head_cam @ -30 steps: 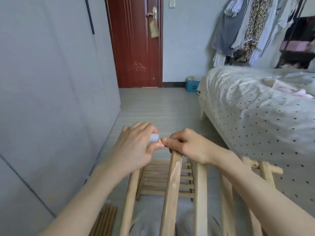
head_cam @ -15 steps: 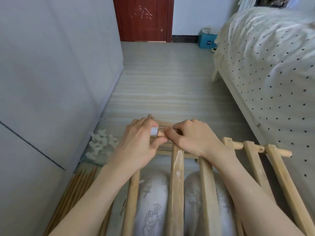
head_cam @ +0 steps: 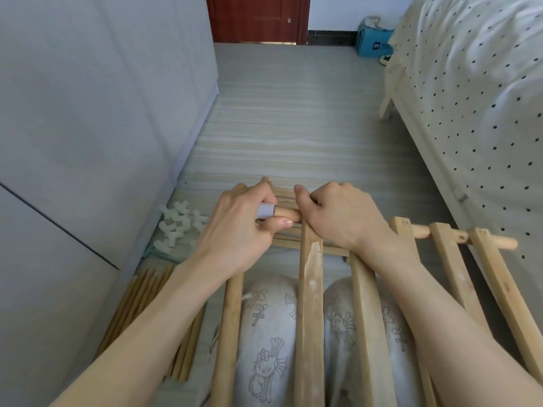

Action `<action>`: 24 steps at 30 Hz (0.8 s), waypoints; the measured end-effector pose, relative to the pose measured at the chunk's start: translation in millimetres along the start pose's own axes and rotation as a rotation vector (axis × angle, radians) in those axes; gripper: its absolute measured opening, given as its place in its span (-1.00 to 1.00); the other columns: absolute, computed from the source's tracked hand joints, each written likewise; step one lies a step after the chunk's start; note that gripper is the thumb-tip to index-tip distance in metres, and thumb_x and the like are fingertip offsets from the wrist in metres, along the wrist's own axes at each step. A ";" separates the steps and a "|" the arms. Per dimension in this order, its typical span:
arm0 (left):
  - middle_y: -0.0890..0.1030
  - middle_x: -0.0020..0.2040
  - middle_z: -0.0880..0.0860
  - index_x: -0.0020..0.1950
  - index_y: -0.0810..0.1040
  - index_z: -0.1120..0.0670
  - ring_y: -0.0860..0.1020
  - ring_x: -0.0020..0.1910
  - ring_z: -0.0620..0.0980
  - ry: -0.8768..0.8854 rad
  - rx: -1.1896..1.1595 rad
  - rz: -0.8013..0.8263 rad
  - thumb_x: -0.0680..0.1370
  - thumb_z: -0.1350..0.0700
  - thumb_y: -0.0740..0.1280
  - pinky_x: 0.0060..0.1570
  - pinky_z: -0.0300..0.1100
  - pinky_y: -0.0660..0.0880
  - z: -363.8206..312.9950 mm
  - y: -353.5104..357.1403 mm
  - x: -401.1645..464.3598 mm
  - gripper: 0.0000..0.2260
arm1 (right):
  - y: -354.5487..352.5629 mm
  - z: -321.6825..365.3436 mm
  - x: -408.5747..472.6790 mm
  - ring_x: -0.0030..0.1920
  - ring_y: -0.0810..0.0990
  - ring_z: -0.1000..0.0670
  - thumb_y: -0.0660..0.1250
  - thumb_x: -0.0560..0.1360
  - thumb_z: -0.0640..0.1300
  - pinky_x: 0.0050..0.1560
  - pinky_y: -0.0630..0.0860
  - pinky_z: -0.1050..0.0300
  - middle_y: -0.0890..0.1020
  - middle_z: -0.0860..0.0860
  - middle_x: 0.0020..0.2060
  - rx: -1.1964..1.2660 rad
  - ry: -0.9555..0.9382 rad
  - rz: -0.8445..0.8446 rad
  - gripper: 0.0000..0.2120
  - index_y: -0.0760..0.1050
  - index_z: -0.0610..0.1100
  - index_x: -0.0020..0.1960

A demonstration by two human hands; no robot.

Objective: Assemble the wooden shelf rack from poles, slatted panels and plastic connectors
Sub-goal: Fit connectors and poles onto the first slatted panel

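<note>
A slatted wooden panel [head_cam: 310, 292] lies across my lap, its slats running away from me. A round crossbar [head_cam: 423, 230] passes through the far ends of the slats. My right hand [head_cam: 338, 218] grips the panel's far end around that crossbar. My left hand [head_cam: 244, 227] grips a white plastic connector [head_cam: 266, 210] that sits on the crossbar's left tip [head_cam: 289, 214]. A second slatted panel [head_cam: 283, 195] lies on the floor beyond my hands, mostly hidden.
White plastic connectors [head_cam: 179, 224] are heaped on the floor by the grey wardrobe [head_cam: 88, 127] on the left. Loose wooden poles [head_cam: 141, 301] lie beside my left forearm. A bed [head_cam: 476, 98] with a dotted cover fills the right. A red door [head_cam: 258, 19] and blue box [head_cam: 373, 42] stand far ahead.
The view has tilted down from the door and clothes to the floor and my lap. Both hands stay together at the crossbar's left end, the left still holding the connector.
</note>
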State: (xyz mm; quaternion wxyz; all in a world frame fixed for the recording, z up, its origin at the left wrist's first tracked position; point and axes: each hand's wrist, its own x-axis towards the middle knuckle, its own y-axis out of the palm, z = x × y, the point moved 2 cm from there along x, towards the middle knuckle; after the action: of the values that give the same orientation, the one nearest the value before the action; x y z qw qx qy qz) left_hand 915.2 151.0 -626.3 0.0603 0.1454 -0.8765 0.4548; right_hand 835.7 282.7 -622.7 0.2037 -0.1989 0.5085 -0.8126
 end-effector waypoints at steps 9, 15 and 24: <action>0.43 -0.19 -0.01 -0.12 0.39 0.00 0.37 -0.15 -0.01 0.025 0.085 0.024 0.49 0.01 0.38 -0.30 -0.37 0.19 -3.7 -0.1 0.3 -0.82 | -1.1 -0.4 -0.3 -0.38 0.34 -0.12 0.00 0.58 0.12 -0.22 0.26 0.08 0.36 -0.03 -0.49 0.020 0.043 -0.007 -0.45 0.22 -0.08 -0.53; 0.43 -0.15 -0.02 -0.05 0.41 0.03 0.38 -0.07 -0.02 0.016 0.109 0.028 0.51 -0.04 0.34 -0.27 -0.18 0.15 -5.3 -0.4 -3.8 -0.81 | -1.1 1.0 -1.0 -0.38 0.34 -0.12 0.02 0.58 0.12 -0.22 0.27 0.08 0.34 -0.03 -0.49 0.022 0.058 0.010 -0.46 0.21 -0.08 -0.52; 0.31 -0.25 -0.18 -0.10 0.34 0.02 0.32 -0.26 -0.17 -0.016 0.047 0.012 0.44 -0.10 0.39 -0.31 -0.41 0.23 -4.1 4.3 -9.7 -0.71 | -3.2 4.7 -3.6 -0.43 0.31 -0.09 0.03 0.59 0.09 -0.22 0.29 0.08 0.32 -0.05 -0.50 0.032 0.098 0.001 -0.46 0.20 -0.11 -0.52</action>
State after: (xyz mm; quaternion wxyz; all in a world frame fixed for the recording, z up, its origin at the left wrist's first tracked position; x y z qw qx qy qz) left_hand 923.0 158.6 -629.6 0.0472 0.1450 -0.8669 0.4746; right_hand 840.8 282.4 -618.3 0.1822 -0.1552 0.5051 -0.8292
